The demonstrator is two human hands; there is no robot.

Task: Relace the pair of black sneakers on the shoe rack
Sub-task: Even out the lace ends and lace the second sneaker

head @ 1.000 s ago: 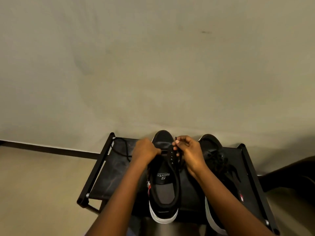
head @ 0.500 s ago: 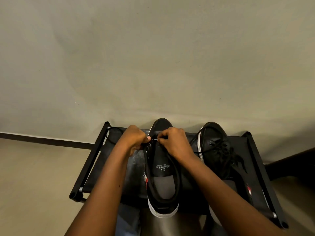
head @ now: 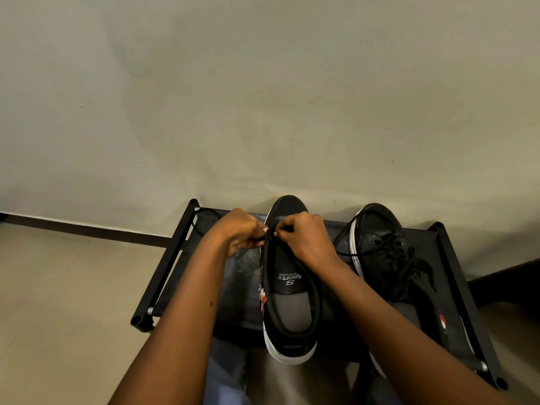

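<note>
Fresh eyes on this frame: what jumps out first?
The left hand and right hand meet over the front eyelets of the middle sneaker, pinching its black lace. That shoe gapes open, insole showing, on the shoe rack; the right sneaker beside it is already laced.

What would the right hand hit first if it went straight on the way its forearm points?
Most likely the left hand, whose fingertips nearly touch the right hand where both pinch the lace over the unlaced sneaker's front. Depth unclear.

A home: shoe rack (head: 233,305) against plain wall (head: 263,97).
</note>
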